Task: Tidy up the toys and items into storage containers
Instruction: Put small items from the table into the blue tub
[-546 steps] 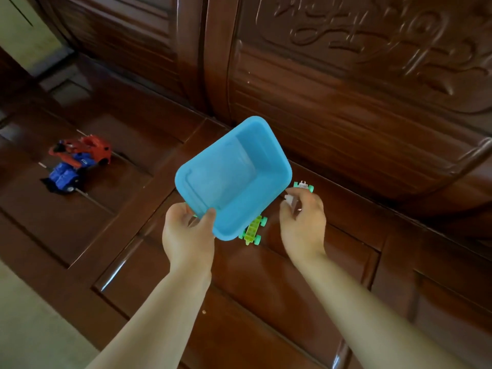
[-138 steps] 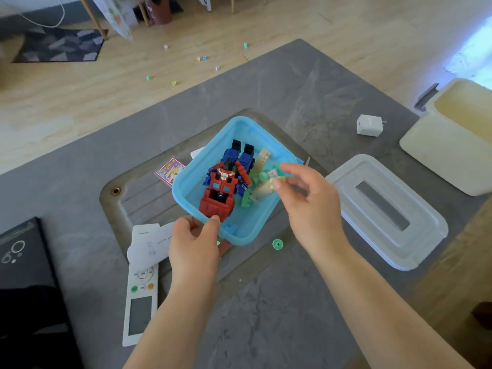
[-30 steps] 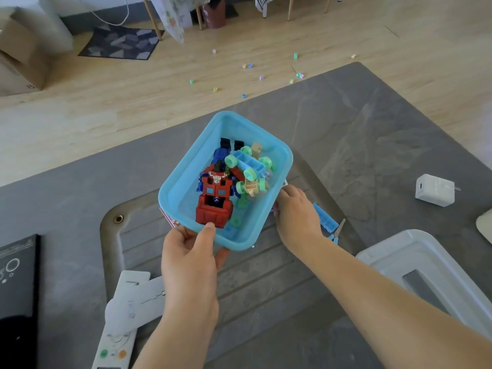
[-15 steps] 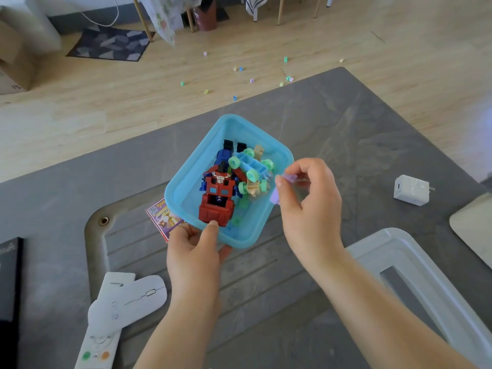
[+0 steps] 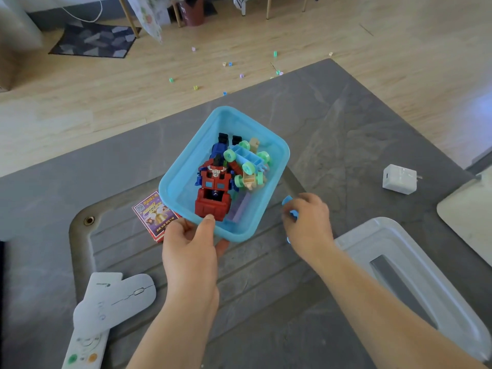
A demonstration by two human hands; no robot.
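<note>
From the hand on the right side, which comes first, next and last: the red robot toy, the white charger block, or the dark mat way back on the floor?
Measured from the right hand:
1. Red robot toy, inside the blue bin just to the hand's left.
2. White charger block, on the grey table off to the hand's right.
3. Dark mat, on the wooden floor at far upper left.

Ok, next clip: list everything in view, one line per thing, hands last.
bin: 1, light blue, over grey table, held at near edge
robot toy: 1, red and blue, in bin
block cars: a few, blue, tan, green wheels, in bin
card pack: 1, red, left of bin
charger: 1, white, right
lid: 1, clear, lower right
mouse: 1, white, lower left, on remote
floor blocks: several, pastel, scattered
left hand: holds bin
right hand: grips small blue piece
</note>
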